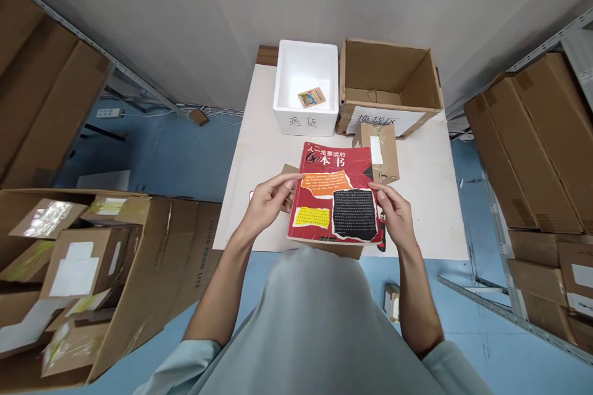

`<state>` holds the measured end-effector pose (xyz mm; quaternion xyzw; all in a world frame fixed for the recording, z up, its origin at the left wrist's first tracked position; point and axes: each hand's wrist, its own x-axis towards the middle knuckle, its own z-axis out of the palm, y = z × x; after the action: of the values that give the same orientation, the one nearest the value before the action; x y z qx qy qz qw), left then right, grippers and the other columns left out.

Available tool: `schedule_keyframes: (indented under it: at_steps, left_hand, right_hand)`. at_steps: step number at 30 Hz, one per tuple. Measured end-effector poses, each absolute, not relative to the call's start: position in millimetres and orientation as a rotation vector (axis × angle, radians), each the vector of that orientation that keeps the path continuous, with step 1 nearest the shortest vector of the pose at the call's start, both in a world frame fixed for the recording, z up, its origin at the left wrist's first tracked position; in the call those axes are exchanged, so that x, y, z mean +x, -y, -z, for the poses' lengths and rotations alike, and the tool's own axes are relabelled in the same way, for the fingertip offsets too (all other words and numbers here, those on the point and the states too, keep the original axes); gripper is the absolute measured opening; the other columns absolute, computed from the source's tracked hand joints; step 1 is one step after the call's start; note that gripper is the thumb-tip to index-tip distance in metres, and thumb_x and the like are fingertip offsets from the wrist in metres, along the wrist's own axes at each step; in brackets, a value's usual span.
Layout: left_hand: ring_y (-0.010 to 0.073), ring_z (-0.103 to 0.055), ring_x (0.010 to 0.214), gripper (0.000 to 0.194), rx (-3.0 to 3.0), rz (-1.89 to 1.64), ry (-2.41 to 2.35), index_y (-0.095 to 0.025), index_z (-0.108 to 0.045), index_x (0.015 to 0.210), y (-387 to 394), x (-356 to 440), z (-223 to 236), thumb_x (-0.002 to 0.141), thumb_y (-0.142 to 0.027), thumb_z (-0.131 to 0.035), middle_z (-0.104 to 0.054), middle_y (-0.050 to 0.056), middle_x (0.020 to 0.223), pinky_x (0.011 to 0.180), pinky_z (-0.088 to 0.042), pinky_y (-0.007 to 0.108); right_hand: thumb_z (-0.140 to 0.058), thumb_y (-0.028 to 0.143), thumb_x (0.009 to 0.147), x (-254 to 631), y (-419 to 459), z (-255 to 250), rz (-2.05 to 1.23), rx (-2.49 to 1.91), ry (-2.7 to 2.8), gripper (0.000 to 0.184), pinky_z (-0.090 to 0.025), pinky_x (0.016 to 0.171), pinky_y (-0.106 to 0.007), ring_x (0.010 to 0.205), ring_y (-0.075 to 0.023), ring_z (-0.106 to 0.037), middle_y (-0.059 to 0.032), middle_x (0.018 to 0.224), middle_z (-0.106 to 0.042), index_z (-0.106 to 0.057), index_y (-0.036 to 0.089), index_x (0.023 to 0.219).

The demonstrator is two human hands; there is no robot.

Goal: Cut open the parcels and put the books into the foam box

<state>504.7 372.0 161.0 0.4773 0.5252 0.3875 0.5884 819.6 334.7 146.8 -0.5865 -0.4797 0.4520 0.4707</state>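
A red paperback book with white Chinese lettering and orange, yellow and black patches on its cover is held up in front of me. My left hand grips its left edge between thumb and fingers. On the right edge, my right hand pinches it the same way. Behind the book, a small taped cardboard box with a white label shows in part. Another piece of cardboard peeks out under the book, mostly hidden. Close to my right hand, a black and red tool is partly covered by the book.
On the white table stand a white foam box with a small colourful card or booklet inside, and an open cardboard box with a handwritten sign. A large carton of parcels is at left; shelves with boxes flank the right.
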Motion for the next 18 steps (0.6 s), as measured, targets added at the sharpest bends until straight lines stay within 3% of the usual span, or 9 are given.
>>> schedule_keyframes:
  at_steps: [3,5,7,10,13,16,18]
  left_hand:
    - [0.0271,-0.083,0.086,0.069,1.070,-0.860,-1.149,-0.021,-0.083,0.125,-375,502,-167,0.079,-0.069,-0.096,-0.087,0.010,0.102,0.070,-0.067,0.034]
    - [0.0292,-0.084,0.087,0.070,1.052,-0.875,-1.161,-0.019,-0.083,0.121,-378,506,-168,0.067,-0.060,-0.105,-0.087,0.009,0.098,0.072,-0.068,0.035]
    - [0.0272,-0.082,0.076,0.061,1.042,-0.920,-1.234,-0.019,-0.083,0.105,-380,512,-169,0.065,-0.058,-0.106,-0.084,0.006,0.081,0.065,-0.065,0.033]
    - [0.0172,-0.065,0.047,0.054,1.006,-0.954,-1.346,-0.020,-0.075,0.084,-384,522,-171,0.073,-0.067,-0.099,-0.066,-0.002,0.053,0.047,-0.052,0.026]
    - [0.0097,-0.045,0.035,0.059,0.979,-0.917,-1.388,-0.021,-0.069,0.074,-388,527,-173,0.075,-0.073,-0.096,-0.057,-0.005,0.046,0.037,-0.037,0.022]
    - [0.0089,-0.042,0.035,0.063,0.971,-0.896,-1.379,-0.021,-0.067,0.073,-389,526,-172,0.073,-0.077,-0.096,-0.057,-0.005,0.046,0.036,-0.034,0.021]
    - [0.0103,-0.046,0.036,0.065,0.969,-0.887,-1.367,-0.021,-0.068,0.076,-388,524,-167,0.070,-0.079,-0.097,-0.059,-0.004,0.047,0.037,-0.038,0.022]
  right_hand:
    - [-0.095,0.053,0.081,821,-335,-152,-1.179,-1.371,1.156,0.052,-0.064,0.110,-0.046,0.124,-0.0302,-0.079,-0.0081,0.133,-0.085,-0.084,0.029,0.126]
    - [-0.101,0.047,0.073,818,-336,-154,-1.135,-1.382,1.135,0.050,-0.067,0.100,-0.042,0.113,-0.0294,-0.082,-0.0077,0.121,-0.088,-0.086,0.028,0.117]
    - [-0.099,0.051,0.076,813,-339,-156,-1.091,-1.444,1.103,0.037,-0.066,0.079,-0.037,0.085,-0.0254,-0.081,-0.0048,0.090,-0.086,-0.085,0.026,0.099]
    - [-0.094,0.064,0.083,804,-346,-162,-1.131,-1.496,1.038,0.042,-0.053,0.054,-0.030,0.049,-0.0173,-0.062,0.0033,0.053,-0.066,-0.079,0.024,0.083]
    - [-0.093,0.072,0.083,799,-352,-166,-1.198,-1.496,0.958,0.052,-0.040,0.044,-0.027,0.039,-0.0119,-0.046,0.0069,0.044,-0.055,-0.077,0.023,0.080]
    - [-0.093,0.077,0.081,799,-354,-164,-1.218,-1.510,0.933,0.057,-0.033,0.039,-0.026,0.036,-0.0100,-0.040,0.0080,0.042,-0.052,-0.077,0.022,0.081]
    - [-0.091,0.079,0.082,800,-351,-157,-1.250,-1.517,0.942,0.059,-0.034,0.038,-0.025,0.035,-0.0111,-0.043,0.0075,0.043,-0.054,-0.077,0.022,0.087]
